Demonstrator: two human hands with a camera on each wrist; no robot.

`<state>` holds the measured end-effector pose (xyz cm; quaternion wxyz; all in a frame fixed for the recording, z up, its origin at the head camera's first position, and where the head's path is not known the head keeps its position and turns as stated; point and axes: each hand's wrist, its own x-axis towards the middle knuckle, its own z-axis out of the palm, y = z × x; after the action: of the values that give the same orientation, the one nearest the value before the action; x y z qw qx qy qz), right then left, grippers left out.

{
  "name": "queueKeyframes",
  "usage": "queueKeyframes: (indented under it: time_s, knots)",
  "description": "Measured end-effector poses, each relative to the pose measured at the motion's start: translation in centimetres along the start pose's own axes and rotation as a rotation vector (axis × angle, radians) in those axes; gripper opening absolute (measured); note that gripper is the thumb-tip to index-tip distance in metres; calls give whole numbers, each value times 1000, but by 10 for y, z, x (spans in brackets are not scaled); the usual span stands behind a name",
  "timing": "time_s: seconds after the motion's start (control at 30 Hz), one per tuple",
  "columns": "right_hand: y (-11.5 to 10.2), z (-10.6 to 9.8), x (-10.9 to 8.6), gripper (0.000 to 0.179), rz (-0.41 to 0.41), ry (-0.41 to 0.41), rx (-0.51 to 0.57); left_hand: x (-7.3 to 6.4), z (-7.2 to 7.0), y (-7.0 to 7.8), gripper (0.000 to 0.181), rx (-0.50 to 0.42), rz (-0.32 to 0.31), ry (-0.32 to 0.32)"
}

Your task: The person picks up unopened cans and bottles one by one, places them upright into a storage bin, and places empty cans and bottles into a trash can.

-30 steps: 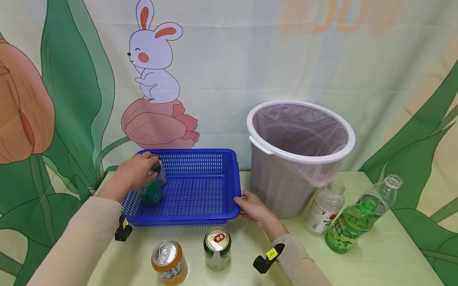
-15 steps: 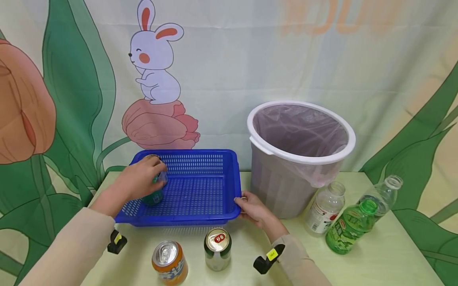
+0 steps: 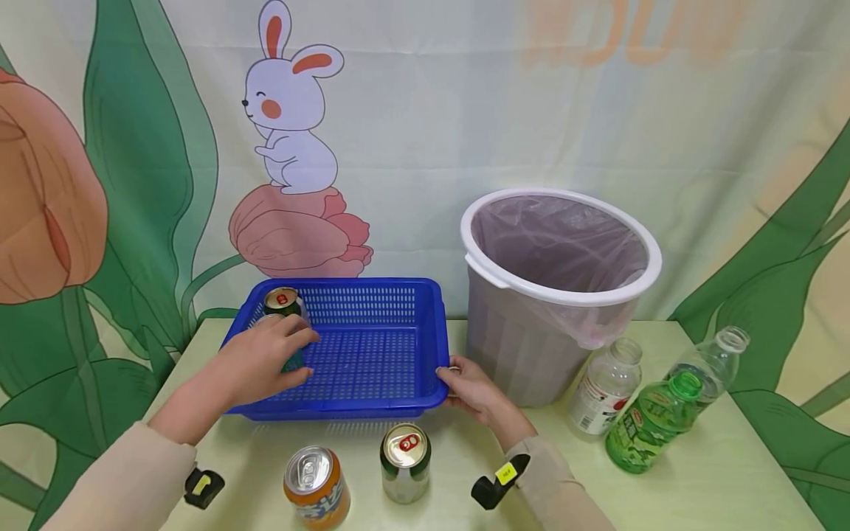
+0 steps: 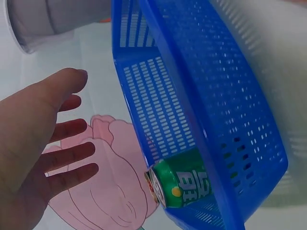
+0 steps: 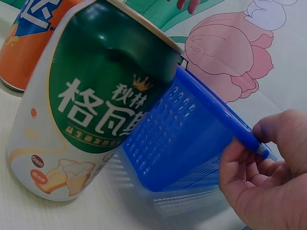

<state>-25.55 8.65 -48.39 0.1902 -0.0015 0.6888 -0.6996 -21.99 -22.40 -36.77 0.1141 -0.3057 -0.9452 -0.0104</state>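
A blue plastic basket (image 3: 372, 361) sits on the table with two cans in its left end. One is a green can (image 4: 180, 179), largely hidden behind my left hand in the head view; behind it stands a can with a red pull tab (image 3: 282, 299). My left hand (image 3: 255, 361) hovers over the basket's left side, fingers loosely extended and holding nothing. At the right front corner, my right hand (image 3: 473, 387) pinches the basket's rim between thumb and fingers. In front of the basket stand an orange can (image 3: 317, 487) and a green-and-white can (image 3: 406, 464), both upright.
A grey bin (image 3: 514, 350) with a white rim and a clear liner stands right of the basket. Beside it are a clear labelled bottle (image 3: 598, 394), a green bottle (image 3: 651, 424) and another clear bottle (image 3: 710, 361). A printed cloth (image 3: 412, 147) hangs behind the table.
My left hand has let go of the green can and drawn back toward me, uncovering the can with the red tab. My right hand stays on the rim.
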Motion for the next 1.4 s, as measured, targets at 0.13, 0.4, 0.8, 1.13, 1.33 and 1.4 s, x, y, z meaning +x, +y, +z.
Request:
queueKeyframes:
  time_s: [0.13,0.4,0.8,1.13,1.33,1.4]
  knots:
    - [0,0,0,18,2,1,-2,-5,0,9,50,-11,8,-26]
    - [0,0,0,20,7,3,-13,-16,0,23,62,-29,19,-72]
    - [0,-1,0,21,8,-1,-10,-30,0,47,71,-87,48,-103]
    - [0,-1,1,17,2,3,-9,-44,5,70,74,-170,44,-179]
    - [0,0,1,19,4,7,-18,-51,13,79,72,-194,56,-207]
    - [0,0,1,20,6,7,-15,-54,16,81,71,-203,55,-227]
